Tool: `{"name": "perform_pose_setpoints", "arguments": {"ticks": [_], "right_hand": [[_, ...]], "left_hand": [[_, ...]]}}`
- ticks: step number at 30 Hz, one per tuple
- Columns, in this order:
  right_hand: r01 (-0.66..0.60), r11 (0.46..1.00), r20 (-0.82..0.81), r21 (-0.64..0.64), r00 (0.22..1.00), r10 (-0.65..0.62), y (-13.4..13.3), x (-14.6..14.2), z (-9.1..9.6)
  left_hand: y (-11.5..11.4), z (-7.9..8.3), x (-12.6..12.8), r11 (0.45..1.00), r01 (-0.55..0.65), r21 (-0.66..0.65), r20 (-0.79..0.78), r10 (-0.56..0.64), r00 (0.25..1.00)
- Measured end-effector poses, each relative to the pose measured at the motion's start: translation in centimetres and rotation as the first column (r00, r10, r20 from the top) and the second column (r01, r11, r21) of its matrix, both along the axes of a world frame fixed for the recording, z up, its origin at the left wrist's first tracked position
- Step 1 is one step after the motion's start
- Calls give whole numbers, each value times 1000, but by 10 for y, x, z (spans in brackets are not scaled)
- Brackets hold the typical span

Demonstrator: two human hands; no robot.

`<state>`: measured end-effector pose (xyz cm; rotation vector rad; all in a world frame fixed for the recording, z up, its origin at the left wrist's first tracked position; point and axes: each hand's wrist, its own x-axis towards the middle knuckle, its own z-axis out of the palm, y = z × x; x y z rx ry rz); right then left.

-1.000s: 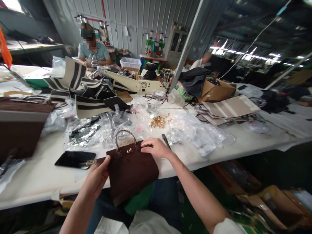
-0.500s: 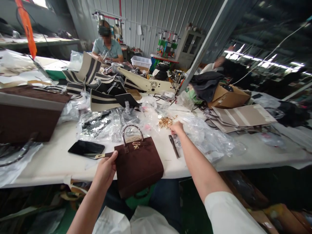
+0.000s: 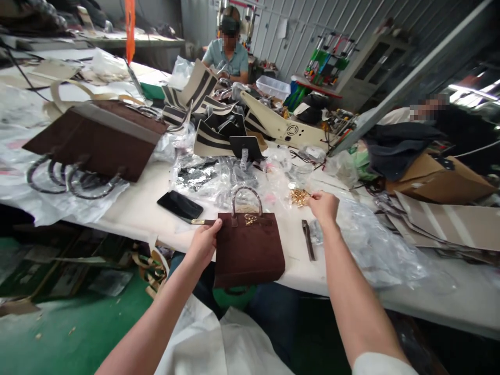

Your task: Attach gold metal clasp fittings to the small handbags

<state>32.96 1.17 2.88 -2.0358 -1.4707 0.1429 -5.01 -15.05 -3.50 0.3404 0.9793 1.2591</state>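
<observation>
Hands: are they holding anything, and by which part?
Left hand: brown bag, by its upper left corner. Right hand, at the gold pieces: can't tell if holding one.

White creased top (image 3: 238, 341) — white sleeve (image 3: 377, 364), dark blue trousers (image 3: 275, 315), 2 bare forearms (image 3: 351, 291), bare left hand (image 3: 205, 240), bare right hand (image 3: 325, 206)

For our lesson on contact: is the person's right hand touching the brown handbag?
Apart: the head view shows bare white tabletop between the right hand and the brown handbag.

Dark brown handbag (image 3: 250, 255); gold metal pieces (image 3: 299, 197); black phone (image 3: 179, 204).
</observation>
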Motion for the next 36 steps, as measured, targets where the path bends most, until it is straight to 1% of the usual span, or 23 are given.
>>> {"name": "perform_pose_setpoints", "arguments": {"ticks": [2, 3, 5, 7, 9, 10, 11, 12, 14, 17, 18, 20, 22, 23, 27, 29, 33, 36], "right_hand": [[-104, 992, -108, 72, 988, 112, -18, -24, 7], [-185, 977, -195, 110, 959, 203, -33, -41, 9], [-354, 922, -363, 155, 848, 387, -71, -84, 9], [-533, 836, -474, 128, 708, 524, -112, -130, 4], [-664, 739, -574, 111, 564, 593, -144, -169, -4], [-708, 699, -597, 103, 518, 613, -154, -183, -9], [-734, 672, -610, 97, 490, 623, -161, -193, -14], [-746, 660, -617, 90, 478, 625, -163, -200, -19], [-730, 678, -640, 84, 482, 599, -161, -203, -27], [-668, 741, -707, 68, 492, 508, -151, -200, -32], [-638, 768, -721, 50, 510, 470, -148, -200, -32], [-565, 825, -713, 14, 572, 404, -143, -200, -31], [-512, 859, -674, 8, 632, 383, -139, -204, -28], [-506, 863, -652, 16, 649, 392, -137, -206, -27], [-543, 840, -580, 15, 680, 450, -134, -217, -23], [-553, 833, -527, 7, 706, 473, -134, -221, -21], [-567, 823, -413, -32, 757, 506, -133, -222, -16], [-597, 796, -385, -104, 762, 521, -127, -222, -9]], "left_hand": [[0, -4, 1, 1000, -23, 17, 12, 23, 1000], [1, -6, 2, 999, -35, 22, 15, 34, 999], [2, -10, 3, 999, -40, 27, 8, 40, 999], [2, -15, 2, 999, -25, 26, -15, 25, 1000], [1, -18, 0, 1000, -5, 23, -37, 6, 999], [0, -18, -1, 1000, 6, 24, -40, -5, 999], [-1, -18, -2, 999, 17, 28, -38, -16, 999], [-1, -17, -3, 999, 30, 38, -32, -28, 999], [-2, -14, -3, 997, 49, 63, -11, -48, 999], [-2, -12, -1, 996, 35, 77, 20, -36, 999], [-2, -12, 0, 997, 23, 76, 27, -26, 999], [-1, -14, 2, 997, -5, 72, 34, 2, 999], [0, -15, 4, 997, -21, 71, 36, 18, 999], [-1, -15, 4, 997, -22, 73, 40, 19, 999], [-4, -13, 4, 995, -16, 100, 41, 12, 999], [-6, -12, 5, 994, -31, 107, 22, 29, 999], [-9, -12, 11, 987, -107, 117, -50, 114, 992], [-10, -12, 18, 971, -186, 147, -137, 207, 969]]}}
